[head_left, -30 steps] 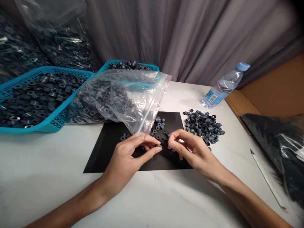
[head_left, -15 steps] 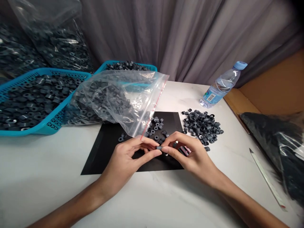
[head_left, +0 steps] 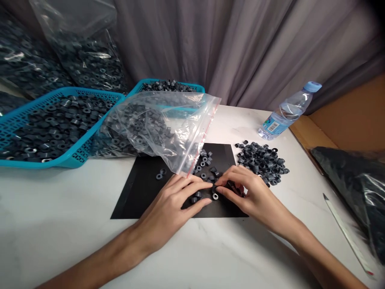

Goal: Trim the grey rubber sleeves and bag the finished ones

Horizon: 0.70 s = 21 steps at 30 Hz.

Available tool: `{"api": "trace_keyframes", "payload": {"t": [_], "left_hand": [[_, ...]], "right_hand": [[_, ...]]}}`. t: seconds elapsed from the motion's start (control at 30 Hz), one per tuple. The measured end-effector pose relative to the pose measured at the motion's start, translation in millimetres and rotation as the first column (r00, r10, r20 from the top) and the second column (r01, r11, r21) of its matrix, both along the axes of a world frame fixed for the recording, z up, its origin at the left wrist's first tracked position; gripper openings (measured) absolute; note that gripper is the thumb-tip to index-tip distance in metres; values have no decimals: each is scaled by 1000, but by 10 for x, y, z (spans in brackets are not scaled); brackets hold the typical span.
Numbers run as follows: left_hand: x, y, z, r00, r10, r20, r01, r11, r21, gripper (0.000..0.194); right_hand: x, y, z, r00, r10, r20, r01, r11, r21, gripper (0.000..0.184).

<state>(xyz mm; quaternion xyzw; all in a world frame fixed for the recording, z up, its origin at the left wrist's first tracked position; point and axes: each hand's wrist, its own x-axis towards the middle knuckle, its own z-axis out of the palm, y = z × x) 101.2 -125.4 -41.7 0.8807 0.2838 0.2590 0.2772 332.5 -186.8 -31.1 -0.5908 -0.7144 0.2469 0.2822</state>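
Observation:
My left hand (head_left: 177,204) rests over the black mat (head_left: 129,200), thumb and index finger apart with nothing held between them. Two or so dark grey rings (head_left: 196,197) lie in that gap. My right hand (head_left: 245,186) is closed, its thumb and index finger pinching a small dark grey ring (head_left: 214,188) low over the mat, close to my left index fingertip. A dark, shiny object (head_left: 236,188) shows under the curled right fingers; its kind is unclear. A ring with a bright silvery face (head_left: 215,196) lies just below the pinch. More loose rings (head_left: 204,160) lie behind.
A clear zip bag (head_left: 144,124) of rings overlaps the mat's back edge. Blue baskets (head_left: 72,158) of rings stand left and behind. To the right are a pile of small dark caps (head_left: 261,160), a water bottle (head_left: 288,110), a pencil (head_left: 349,237) and a dark plastic bag (head_left: 345,172).
My left hand has let go of the small ring and spread its fingers lower over the mat. My right hand met it at the ring and now pinches low. The view has shifted slightly.

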Motion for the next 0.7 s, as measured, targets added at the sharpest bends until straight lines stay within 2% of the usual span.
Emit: {"api": "trace_keyframes", "payload": {"t": [0.1,0.2,0.3,0.4,0.57,0.7], "left_hand": [[-47,69,34,996,85,-27,-83,993,84,21],[-128,176,54,986,154,-57,-143,977,158,15],[-185,247,49,983,145,-113,-119,970,210,17],[-196,262,30,980,130,-148,-92,966,241,21],[-184,233,9,971,124,-205,-72,967,242,26],[-164,211,32,983,98,-158,-72,984,165,25]], "right_hand": [[-9,-11,-23,999,12,34,-13,1000,26,12],[-44,-21,-31,997,4,74,-14,992,129,16],[-122,-30,-58,976,84,200,-129,966,223,24],[-208,-33,-118,937,170,306,-241,947,212,30],[-247,-34,-174,936,177,303,-244,949,200,31],[-220,-34,-134,955,178,237,-228,951,207,26]]}}
